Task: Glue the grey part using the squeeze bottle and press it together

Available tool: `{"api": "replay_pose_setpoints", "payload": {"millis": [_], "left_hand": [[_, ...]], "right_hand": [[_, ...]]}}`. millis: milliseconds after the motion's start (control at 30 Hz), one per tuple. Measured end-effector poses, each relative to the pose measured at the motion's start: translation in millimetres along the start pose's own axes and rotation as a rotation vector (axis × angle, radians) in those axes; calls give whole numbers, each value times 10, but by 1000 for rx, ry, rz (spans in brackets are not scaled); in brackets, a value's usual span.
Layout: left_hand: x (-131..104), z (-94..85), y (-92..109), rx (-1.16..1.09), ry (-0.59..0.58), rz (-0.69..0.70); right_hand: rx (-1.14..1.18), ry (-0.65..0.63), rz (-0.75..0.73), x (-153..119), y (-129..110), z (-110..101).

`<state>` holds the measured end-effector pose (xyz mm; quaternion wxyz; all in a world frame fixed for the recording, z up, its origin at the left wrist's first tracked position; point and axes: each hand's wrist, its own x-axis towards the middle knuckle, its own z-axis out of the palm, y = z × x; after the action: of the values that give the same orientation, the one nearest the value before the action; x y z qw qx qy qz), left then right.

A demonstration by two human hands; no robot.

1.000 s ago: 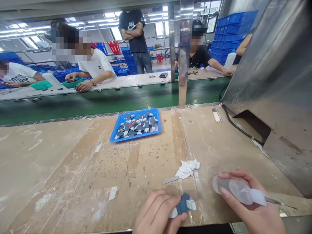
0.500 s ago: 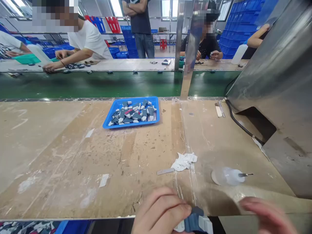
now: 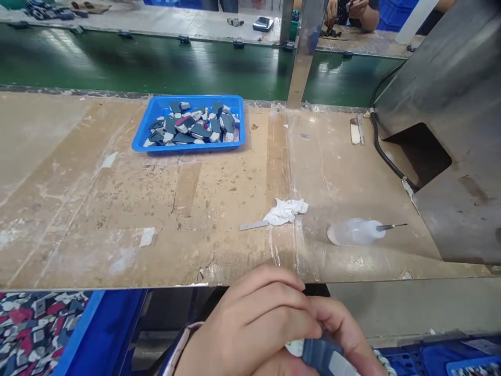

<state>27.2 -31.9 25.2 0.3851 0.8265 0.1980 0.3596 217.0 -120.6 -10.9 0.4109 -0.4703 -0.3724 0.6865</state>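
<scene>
Two hands below the workbench (image 3: 117, 209) edge, left hand (image 3: 250, 324) and right hand (image 3: 344, 334) both gripping one blue-grey part (image 3: 321, 355), squeeze bottle (image 3: 352, 232) lying on bench, blue tray (image 3: 156, 143) of parts beyond.

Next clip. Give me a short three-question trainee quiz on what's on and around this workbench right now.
1. True or false: the clear squeeze bottle stands upright on the bench.
2. Multiple choice: where does the white rag lie? A) inside the blue tray B) on the bench beside a thin metal strip C) on the green belt
3. Fill in: both hands close around a small dark blue and ____ part below the bench's front edge.

Key
1. False: it lies on its side, nozzle pointing right.
2. B
3. white
</scene>
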Motion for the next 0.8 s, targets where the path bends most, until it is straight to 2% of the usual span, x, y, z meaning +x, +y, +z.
{"api": "replay_pose_setpoints", "payload": {"millis": [200, 367, 467, 533, 633, 733, 800], "left_hand": [[23, 3, 28, 38, 8, -6], [31, 0, 83, -31, -13, -27], [21, -3, 76, -132, -42, -41], [32, -3, 70, -195, -73, -42], [72, 16, 95, -264, -80, -24], [90, 39, 133, -230, -59, -53], [68, 36, 140, -168, -91, -73]], "right_hand": [[43, 17, 27, 107, 110, -52], [38, -200, 89, 287, 376, -93], [15, -248, 72, 287, 433, -43], [14, -235, 39, 243, 363, 13], [31, -203, -42, 180, 133, 101], [34, -154, -72, 168, -95, 157], [14, -159, -80, 183, -167, 163]]}}
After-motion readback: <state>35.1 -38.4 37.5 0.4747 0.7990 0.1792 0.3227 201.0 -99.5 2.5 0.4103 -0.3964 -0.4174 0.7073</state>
